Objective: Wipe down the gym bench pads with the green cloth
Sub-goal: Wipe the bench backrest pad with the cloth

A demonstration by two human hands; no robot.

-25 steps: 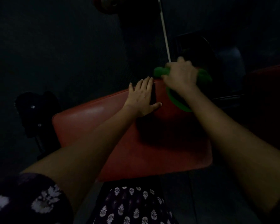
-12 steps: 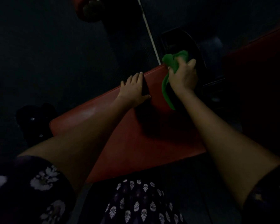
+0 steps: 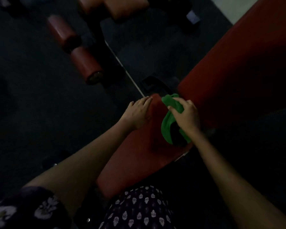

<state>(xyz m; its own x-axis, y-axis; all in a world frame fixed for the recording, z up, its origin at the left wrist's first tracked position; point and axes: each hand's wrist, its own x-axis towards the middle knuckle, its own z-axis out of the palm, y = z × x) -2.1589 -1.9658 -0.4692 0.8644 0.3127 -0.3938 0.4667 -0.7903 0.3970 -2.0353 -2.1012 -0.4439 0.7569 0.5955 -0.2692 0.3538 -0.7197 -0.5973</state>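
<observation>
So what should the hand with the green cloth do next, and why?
Probably lower the bunched green cloth flat onto the seat pad and sweep toward the body. The right hand grips it at the pad's far end, part hanging loose, while the left hand rests flat on the pad.

A single head-worn camera looks steeply down and forward along both forearms, close over the red seat pad [image 3: 139,156]. Its wide lens also takes in the dark floor [image 3: 31,96] beyond. Dim light blurs the edges, so the tilt seems slightly rolled.
</observation>
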